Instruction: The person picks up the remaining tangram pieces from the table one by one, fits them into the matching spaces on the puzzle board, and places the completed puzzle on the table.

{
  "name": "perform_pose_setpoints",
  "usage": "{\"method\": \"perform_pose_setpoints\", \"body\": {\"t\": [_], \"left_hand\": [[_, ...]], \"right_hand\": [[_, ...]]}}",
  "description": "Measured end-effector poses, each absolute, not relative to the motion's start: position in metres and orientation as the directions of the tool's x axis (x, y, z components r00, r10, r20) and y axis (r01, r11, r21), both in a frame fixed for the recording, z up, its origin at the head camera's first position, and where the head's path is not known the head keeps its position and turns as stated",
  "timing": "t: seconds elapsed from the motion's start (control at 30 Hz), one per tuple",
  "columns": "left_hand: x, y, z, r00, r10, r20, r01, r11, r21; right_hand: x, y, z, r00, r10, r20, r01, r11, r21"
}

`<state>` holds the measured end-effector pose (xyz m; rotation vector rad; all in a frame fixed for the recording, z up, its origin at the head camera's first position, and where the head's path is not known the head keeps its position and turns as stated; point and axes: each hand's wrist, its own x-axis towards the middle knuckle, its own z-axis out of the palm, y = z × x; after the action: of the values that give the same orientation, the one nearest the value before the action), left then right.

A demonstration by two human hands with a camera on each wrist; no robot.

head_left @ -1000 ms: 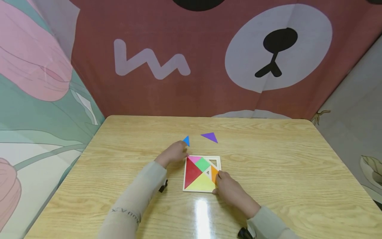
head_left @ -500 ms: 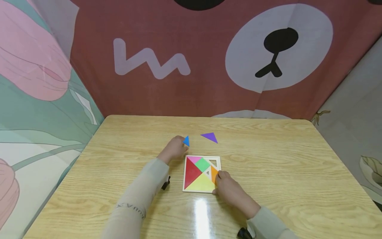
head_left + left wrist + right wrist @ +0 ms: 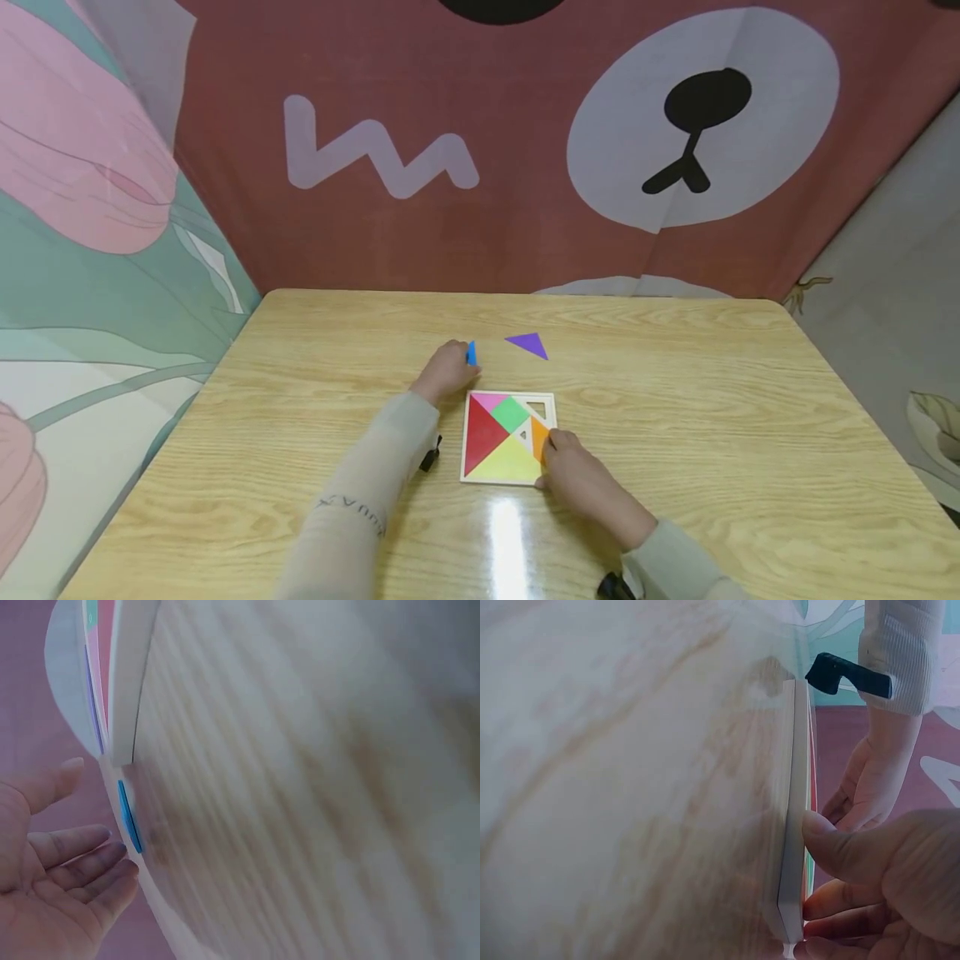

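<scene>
A square white-rimmed tangram tray point(image 3: 498, 482) lies on the table holding red, yellow, pink, green and orange pieces. Two bare slots in it show triangular cutouts. My right hand point(image 3: 581, 477) grips its lower right corner, thumb and fingers against the edge; the right wrist view shows the thumb on the rim point(image 3: 798, 787). Beyond the tray's upper left corner, my left hand point(image 3: 446, 371) is over a small blue triangle point(image 3: 472, 354), partly covering it. In the left wrist view the fingers are loosely bent and spread beside that blue triangle point(image 3: 130, 817), apparently without pinching it.
A purple triangle point(image 3: 529, 344) lies flat farther back, right of the blue one. The wooden table point(image 3: 712, 400) ends at a brown printed cloth point(image 3: 517, 233) behind. Black straps point(image 3: 617, 586) are on both wrists.
My left hand has shifted slightly right and covers more of the blue triangle, which has stayed about in place. My right hand and the tray have not visibly moved.
</scene>
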<state>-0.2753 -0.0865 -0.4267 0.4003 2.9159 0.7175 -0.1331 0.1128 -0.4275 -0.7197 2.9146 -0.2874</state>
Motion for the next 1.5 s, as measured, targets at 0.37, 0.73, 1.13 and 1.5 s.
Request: {"method": "perform_pose_setpoints", "body": {"t": [0.37, 0.73, 1.13, 1.5], "left_hand": [[-0.283, -0.082, -0.426, -0.976, 0.211, -0.054, 0.179, 0.919, 0.350], [-0.291, -0.077, -0.432, -0.993, 0.102, -0.066, 0.075, 0.943, 0.325], [-0.291, -0.078, -0.430, -0.991, 0.043, -0.125, -0.001, 0.943, 0.333], [-0.292, -0.077, -0.434, -0.988, 0.081, -0.130, 0.021, 0.912, 0.409]], "right_hand": [[-0.134, 0.109, -0.428, -0.886, -0.453, -0.100, -0.420, 0.875, -0.243], [-0.132, 0.111, -0.424, -0.890, -0.447, -0.092, -0.416, 0.877, -0.239], [-0.133, 0.109, -0.423, -0.898, -0.425, -0.117, -0.389, 0.889, -0.240], [-0.131, 0.108, -0.422, -0.898, -0.418, -0.136, -0.378, 0.893, -0.244]]}}
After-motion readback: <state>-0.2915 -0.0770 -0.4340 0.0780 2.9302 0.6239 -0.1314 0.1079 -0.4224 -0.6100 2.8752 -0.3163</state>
